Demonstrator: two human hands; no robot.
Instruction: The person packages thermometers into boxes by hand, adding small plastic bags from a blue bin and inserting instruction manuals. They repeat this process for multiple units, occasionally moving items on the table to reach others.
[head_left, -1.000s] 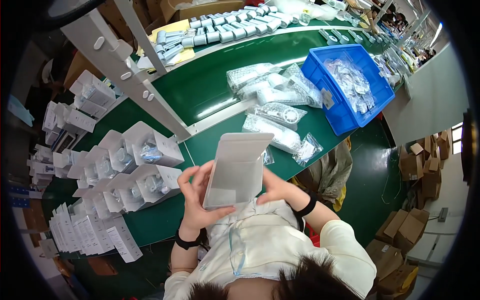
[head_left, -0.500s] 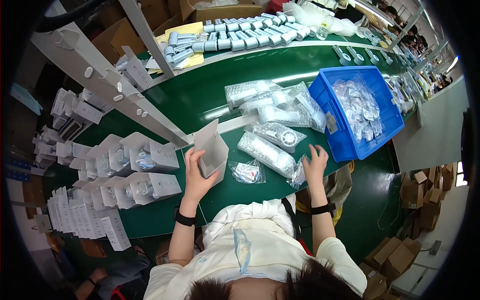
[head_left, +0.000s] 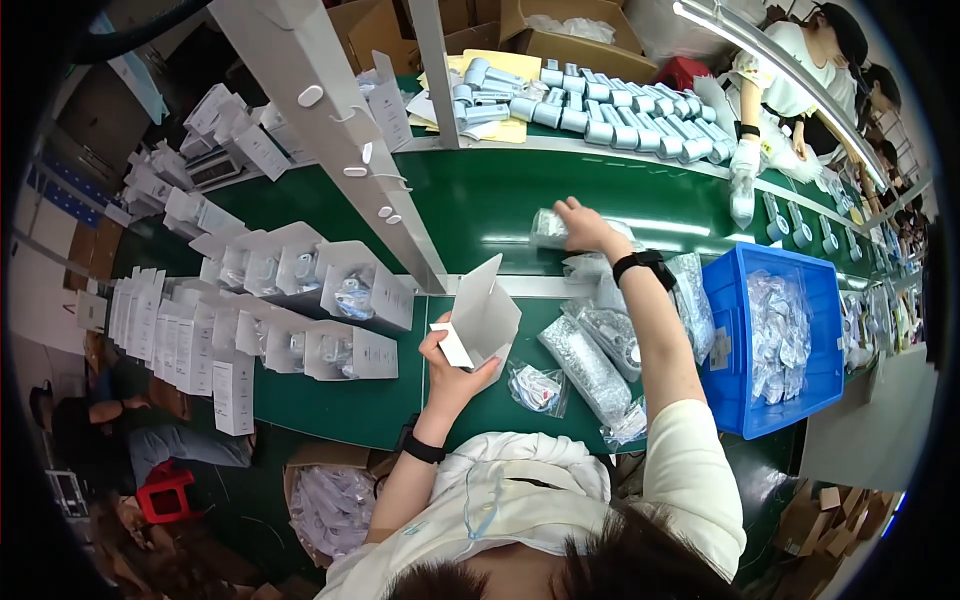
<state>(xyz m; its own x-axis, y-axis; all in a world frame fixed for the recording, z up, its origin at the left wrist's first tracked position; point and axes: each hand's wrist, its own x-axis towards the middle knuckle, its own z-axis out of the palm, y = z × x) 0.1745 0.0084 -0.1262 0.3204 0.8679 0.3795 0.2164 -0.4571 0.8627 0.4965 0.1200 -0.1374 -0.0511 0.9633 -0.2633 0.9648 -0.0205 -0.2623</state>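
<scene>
My left hand [head_left: 462, 372] is closed around the lower part of an open white cardboard box [head_left: 488, 325], its flaps up and its mouth tilted toward me. No contents show in it. Across the bench, my right hand [head_left: 590, 228] grips a clear bubble-wrapped package [head_left: 549, 228], partly covering it. Under and beside my right forearm lie several more bubble-wrapped packages [head_left: 585, 372]. A small clear bag with a white coiled item [head_left: 538, 388] rests just right of the box. Another small clear bag [head_left: 627, 424] sits near the bench edge.
A blue bin [head_left: 738, 395] of bagged parts stands at right. Several open white boxes [head_left: 375, 356] with bagged items line the left, beside a metal post [head_left: 370, 150]. Grey-blue cylindrical parts [head_left: 620, 128] cover the far shelf. A co-worker's hand [head_left: 745, 160] holds a wrapped piece opposite.
My right hand has left the small bag near the bench edge and reached far across onto a bubble-wrapped package. My left hand keeps the white box. The view has turned and shifted.
</scene>
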